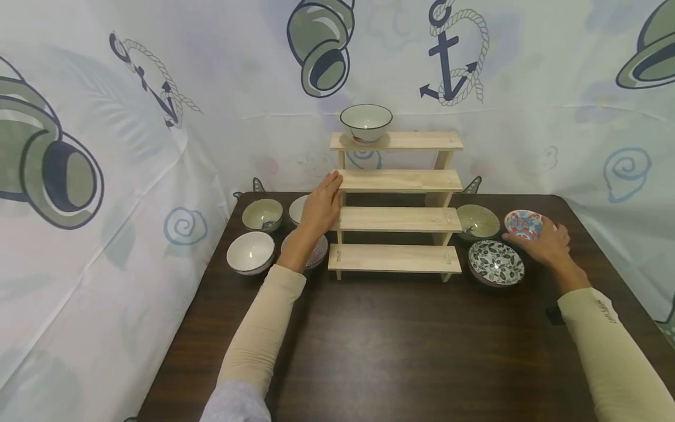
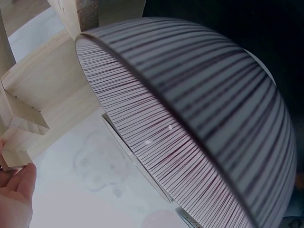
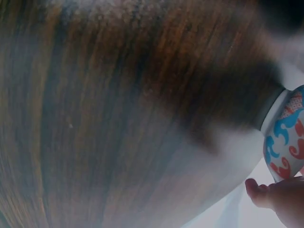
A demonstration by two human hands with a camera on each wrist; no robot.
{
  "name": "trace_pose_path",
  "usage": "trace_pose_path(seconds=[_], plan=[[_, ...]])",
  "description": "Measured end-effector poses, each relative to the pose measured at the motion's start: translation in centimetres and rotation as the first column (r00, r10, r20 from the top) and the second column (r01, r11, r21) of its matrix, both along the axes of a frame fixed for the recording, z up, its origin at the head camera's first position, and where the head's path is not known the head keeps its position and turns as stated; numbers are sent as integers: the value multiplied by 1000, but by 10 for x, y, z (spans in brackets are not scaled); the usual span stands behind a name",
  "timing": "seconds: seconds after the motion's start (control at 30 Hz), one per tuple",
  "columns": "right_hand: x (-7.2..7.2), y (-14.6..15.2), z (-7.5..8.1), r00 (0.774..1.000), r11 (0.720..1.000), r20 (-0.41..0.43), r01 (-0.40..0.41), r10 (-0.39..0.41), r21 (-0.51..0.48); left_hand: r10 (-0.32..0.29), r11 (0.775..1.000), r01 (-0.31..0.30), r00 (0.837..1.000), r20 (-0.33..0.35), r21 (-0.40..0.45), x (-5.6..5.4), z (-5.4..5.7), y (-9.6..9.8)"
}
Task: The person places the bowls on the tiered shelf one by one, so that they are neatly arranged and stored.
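A four-step wooden display stand [image 1: 399,220] stands at the back of the dark table. My left hand [image 1: 323,205] grips the left end of its second-highest board; the left wrist view catches the fingers [image 2: 23,185] at the board's end. A striped bowl [image 2: 228,104] lies close below that forearm, partly hidden by it in the head view. At the right, my right hand [image 1: 551,247] holds a small red-and-blue patterned bowl [image 1: 523,224] by its rim. Whether its foot touches the table I cannot tell. A white dark-rimmed bowl [image 1: 366,122] sits on the top board's left part.
Left of the stand are a green bowl [image 1: 262,215], a white bowl [image 1: 251,252] and another white bowl [image 1: 297,209], partly covered by the hand. Right of it stand an olive bowl [image 1: 477,221] and a black-and-white floral bowl [image 1: 496,262]. A printed cloth [image 1: 253,140] hangs behind.
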State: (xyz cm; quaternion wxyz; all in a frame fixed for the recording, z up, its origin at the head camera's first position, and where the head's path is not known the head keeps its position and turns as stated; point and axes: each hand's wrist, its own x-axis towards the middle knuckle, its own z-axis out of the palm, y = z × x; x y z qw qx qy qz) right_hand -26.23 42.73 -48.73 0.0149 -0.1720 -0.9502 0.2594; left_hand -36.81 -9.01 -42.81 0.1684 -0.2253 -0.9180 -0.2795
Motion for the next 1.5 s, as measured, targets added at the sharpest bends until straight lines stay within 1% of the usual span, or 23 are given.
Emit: trace_pose_path(seconds=[0.2, 0.3, 0.43, 0.53, 0.67, 0.77, 1.0, 1.1, 1.2, 1.4, 1.5], plan=[[0, 6, -6, 999, 1000, -43, -15, 15, 6, 1, 1000, -1, 1000, 2, 10, 2, -1, 2], [2, 7, -11, 997, 1000, -77, -2, 1, -10, -6, 1000, 6, 1000, 10, 12, 3, -1, 3], [9, 8, -18, 994, 998, -107, 23, -28, -50, -12, 1000, 12, 999, 30, -4, 4, -3, 6], [12, 10, -22, 992, 997, -112, 49, -55, -55, -12, 1000, 12, 999, 30, -15, 5, -3, 8], [13, 13, -22, 989, 997, -132, 68, -72, -35, -10, 1000, 11, 1000, 21, -15, 4, -1, 10], [15, 15, -18, 987, 998, -149, 66, -68, -18, -6, 1000, 7, 1000, 22, -19, 4, 0, 9], [22, 18, -3, 979, 998, -191, 58, -64, -35, 2, 999, 0, 999, 44, -32, 2, 1, 6], [23, 18, 5, 973, 999, -227, 45, -49, -25, 4, 999, -3, 999, 50, -34, 2, 2, 4], [24, 18, 11, 967, 1000, -253, 28, -27, 1, 2, 1000, -1, 999, 40, -27, 2, 3, 1], [30, 14, 27, 974, 1000, -226, -7, 11, 20, 7, 1000, -7, 1000, 29, -21, 3, 4, 0], [33, 12, 34, 972, 999, -232, -25, 30, 25, 6, 1000, -6, 1000, 30, -18, 3, 4, -1]])
